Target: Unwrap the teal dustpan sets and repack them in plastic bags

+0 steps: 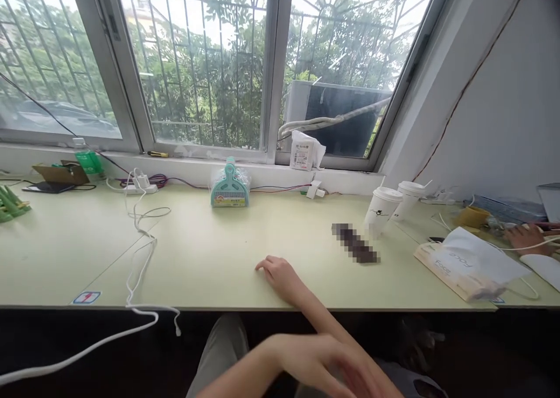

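Observation:
On the pale green table [210, 258], my right hand [280, 275] rests near the front edge, fingers loosely bent and slightly apart, with nothing visible in it. Nearer the camera, my left hand [324, 357] hangs above my right forearm [336, 328], its fingers drooping apart and somewhat blurred; nothing shows in it. A blurred-out dark object [356, 244] lies to the right of my right hand. Farther back, a teal mini dustpan and brush set [230, 189] in clear wrap stands against the wall.
Two white cups [384, 206] with straws stand back right. A tissue pack [464, 266] lies near the right edge, and another person's hand [527, 238] is beyond it. White cables [142, 252] run from a power strip [142, 188] over the table's front edge at left.

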Available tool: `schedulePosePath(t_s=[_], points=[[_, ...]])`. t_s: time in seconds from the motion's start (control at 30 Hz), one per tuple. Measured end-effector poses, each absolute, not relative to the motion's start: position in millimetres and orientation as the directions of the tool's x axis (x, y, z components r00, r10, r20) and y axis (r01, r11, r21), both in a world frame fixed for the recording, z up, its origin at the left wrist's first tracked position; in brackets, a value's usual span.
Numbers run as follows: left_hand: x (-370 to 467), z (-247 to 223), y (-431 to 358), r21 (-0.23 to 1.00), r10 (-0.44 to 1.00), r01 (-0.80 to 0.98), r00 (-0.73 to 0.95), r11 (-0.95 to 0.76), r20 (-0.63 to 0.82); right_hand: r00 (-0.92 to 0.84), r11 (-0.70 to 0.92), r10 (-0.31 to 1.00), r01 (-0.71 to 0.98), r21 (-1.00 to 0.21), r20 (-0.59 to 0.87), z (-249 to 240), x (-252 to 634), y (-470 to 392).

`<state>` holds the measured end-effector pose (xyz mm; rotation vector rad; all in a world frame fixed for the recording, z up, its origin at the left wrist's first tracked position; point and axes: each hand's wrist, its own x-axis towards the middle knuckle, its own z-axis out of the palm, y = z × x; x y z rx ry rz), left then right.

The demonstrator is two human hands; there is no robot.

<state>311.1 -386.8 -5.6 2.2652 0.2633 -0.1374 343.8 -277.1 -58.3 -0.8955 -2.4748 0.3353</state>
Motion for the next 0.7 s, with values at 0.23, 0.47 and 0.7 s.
schedulePosePath(t_s=[0.23,0.47,0.7], points=[[168.5,22.2,-244.4,0.808,0.844,0.243,0.151,-0.536,0.515,-0.638,0.680,0.689,0.402,-0.613,0.345,-68.6,337.0,-229.0],[9.4,-20.6,-107.8,0.836,0.757,0.475,-0.429,-0.275,0.493,-0.376,0.312,0.909,0.323,-0.894,0.182,-72.8,288.3,-112.5],[-52.2,-76.8,-112.4,0.907,0.578,0.390,-0.707,-0.161,0.407,-0.110,0.297,0.954,0.480,-0.825,0.279,-73.9,233.0,-19.2]])
